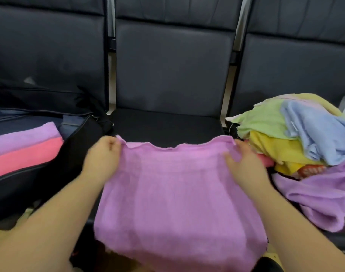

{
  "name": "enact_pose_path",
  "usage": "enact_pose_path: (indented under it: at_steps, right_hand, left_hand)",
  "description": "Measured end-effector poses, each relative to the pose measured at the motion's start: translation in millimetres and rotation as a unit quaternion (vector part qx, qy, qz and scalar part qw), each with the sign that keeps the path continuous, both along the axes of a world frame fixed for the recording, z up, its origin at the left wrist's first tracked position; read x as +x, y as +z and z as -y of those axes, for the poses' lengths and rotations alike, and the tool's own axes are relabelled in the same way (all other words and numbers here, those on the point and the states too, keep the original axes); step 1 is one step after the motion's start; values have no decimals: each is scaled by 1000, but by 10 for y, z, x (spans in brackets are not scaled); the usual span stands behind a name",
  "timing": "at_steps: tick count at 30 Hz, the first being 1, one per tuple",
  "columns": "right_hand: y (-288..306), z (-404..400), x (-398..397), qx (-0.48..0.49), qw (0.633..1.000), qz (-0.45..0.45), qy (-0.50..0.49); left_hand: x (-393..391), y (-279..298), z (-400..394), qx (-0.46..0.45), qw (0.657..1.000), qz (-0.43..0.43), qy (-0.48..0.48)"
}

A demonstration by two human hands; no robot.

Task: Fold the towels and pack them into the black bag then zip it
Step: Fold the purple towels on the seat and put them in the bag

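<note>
A pink-purple towel [179,197] is spread over the front of the middle seat and hangs toward me. My left hand [102,156] pinches its far left corner. My right hand [244,161] grips its far right corner, thumb on top of the cloth. The black bag [73,154] lies unzipped on the left seat, with a folded lilac towel [24,138] and a folded coral towel [26,156] side by side inside it.
A loose pile of towels [297,132] in green, blue, yellow and lilac covers the right seat, one lilac towel [320,195] spilling over its front edge. Dark padded seat backs [173,65] stand behind. The rear of the middle seat [165,122] is bare.
</note>
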State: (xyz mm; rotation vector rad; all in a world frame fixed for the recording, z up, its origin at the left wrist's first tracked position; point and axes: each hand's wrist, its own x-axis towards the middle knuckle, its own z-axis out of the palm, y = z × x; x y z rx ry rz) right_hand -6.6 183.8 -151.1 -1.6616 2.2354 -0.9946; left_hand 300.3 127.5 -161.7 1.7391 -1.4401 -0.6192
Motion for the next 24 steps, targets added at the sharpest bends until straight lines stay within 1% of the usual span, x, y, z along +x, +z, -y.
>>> enact_pose_path:
  at_steps: [2,3,4,5,6,7,9,12,15,19,21,22,23,24]
  right_hand:
    - [-259,68,181,69,994,-83,36]
    - [-409,108,240,111,984,-131,42]
    - [-523,145,283,142,975,-165,40]
    - [-610,204,282,164,969,-181,34]
    - [-643,264,276,175,966,-187,23]
    - [-668,343,240,182,964,-192,17]
    - [-671,490,163,189,960,-205,15]
    - [-703,693,72,197,955,-219,24]
    - [-717,924,21,192,954,-226,37]
    - [-744,1289,-9,143,964,-221,35]
    - [-751,1484,-10,94,973,-208,22]
    - [-769,1579,-10,50,978,-205,13]
    - [-783,1653,-3,-20,977,-211,0]
    - [-791,1707,1,-81,973,-218,-12]
  left_hand:
    - [-211,-252,-60,34,994,93,-49]
    - [-312,-393,-81,47,983,152,-88]
    - [-390,-508,-80,54,965,231,-115]
    - [-429,-596,-34,60,946,293,-128]
    - [-437,-628,33,65,935,325,-130]
    - [-434,-630,114,77,929,336,-132]
    - [-437,-614,276,75,929,337,-132]
    - [-462,-637,503,79,937,315,-128]
    - [-488,-654,774,93,932,323,-135]
    - [-532,-720,1146,68,931,339,-120]
    - [-557,-713,1285,19,949,298,-97]
    - [-559,-712,1353,-40,960,266,-80]
    - [-557,-738,1428,-123,957,258,-58]
    - [-563,-742,1491,-192,943,271,-30]
